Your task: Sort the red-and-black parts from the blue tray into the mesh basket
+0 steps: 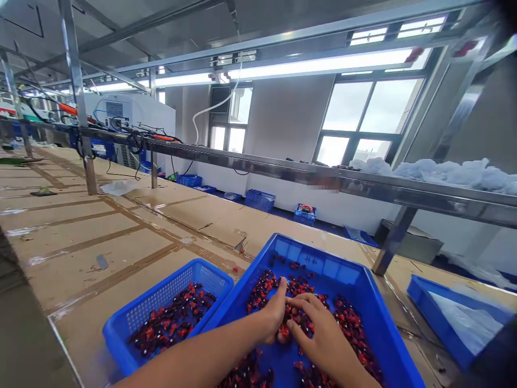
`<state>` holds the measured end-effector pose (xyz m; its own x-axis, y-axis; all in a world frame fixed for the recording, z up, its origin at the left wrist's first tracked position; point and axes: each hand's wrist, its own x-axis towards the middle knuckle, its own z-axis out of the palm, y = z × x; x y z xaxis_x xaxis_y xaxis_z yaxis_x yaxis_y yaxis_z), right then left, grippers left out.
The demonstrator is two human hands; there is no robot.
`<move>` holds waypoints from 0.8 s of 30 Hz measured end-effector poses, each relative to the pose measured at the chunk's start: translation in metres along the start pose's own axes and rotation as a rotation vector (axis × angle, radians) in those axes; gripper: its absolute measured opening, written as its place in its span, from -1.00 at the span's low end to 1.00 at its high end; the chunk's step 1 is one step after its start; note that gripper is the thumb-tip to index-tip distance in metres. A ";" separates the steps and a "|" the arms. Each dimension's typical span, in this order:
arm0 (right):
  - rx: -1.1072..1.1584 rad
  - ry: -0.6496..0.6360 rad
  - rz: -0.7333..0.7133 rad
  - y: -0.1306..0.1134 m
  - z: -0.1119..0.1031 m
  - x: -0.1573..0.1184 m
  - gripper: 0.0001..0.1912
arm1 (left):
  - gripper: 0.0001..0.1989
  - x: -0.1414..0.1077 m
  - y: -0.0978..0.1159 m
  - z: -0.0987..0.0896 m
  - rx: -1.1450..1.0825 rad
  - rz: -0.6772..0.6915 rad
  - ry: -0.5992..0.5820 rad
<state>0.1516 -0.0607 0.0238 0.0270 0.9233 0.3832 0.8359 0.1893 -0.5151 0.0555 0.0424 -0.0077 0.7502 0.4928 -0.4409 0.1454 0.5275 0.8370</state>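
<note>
Over a large blue tray [383,318], my two hands meet above many small glossy red-and-black pieces [349,323]. My left hand [274,315] has its thumb raised and its fingers curled underneath, with a few of the pieces showing at its palm. From the right, my right hand [319,331] reaches in with bent fingers and thumb at the left palm. What its fingertips pinch, if anything, is hidden. Touching the tray's left side is a smaller perforated blue basket [133,318] that holds more of the same pieces.
Taped cardboard [81,256] covers the long bench. A metal shelf rail [258,167] on posts crosses beyond the tray, bearing white bags [444,172] at right. Another blue tray [438,326] with plastic film stands at right. Several blue crates [260,199] sit behind the bench.
</note>
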 end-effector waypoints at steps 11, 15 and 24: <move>0.282 0.119 0.066 -0.002 -0.001 0.006 -0.76 | -0.17 -0.011 0.002 0.007 0.179 0.102 0.059; 0.286 0.104 0.063 -0.005 -0.006 0.005 -0.78 | -0.15 -0.016 0.007 0.008 0.172 0.121 0.033; 0.282 0.036 0.010 -0.009 -0.020 0.001 -0.65 | -0.05 -0.022 0.009 0.008 0.197 0.041 -0.037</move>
<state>0.1551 -0.0683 0.0434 0.0584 0.9141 0.4013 0.6500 0.2703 -0.7103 0.0458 0.0303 0.0121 0.7806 0.4836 -0.3959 0.2351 0.3597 0.9029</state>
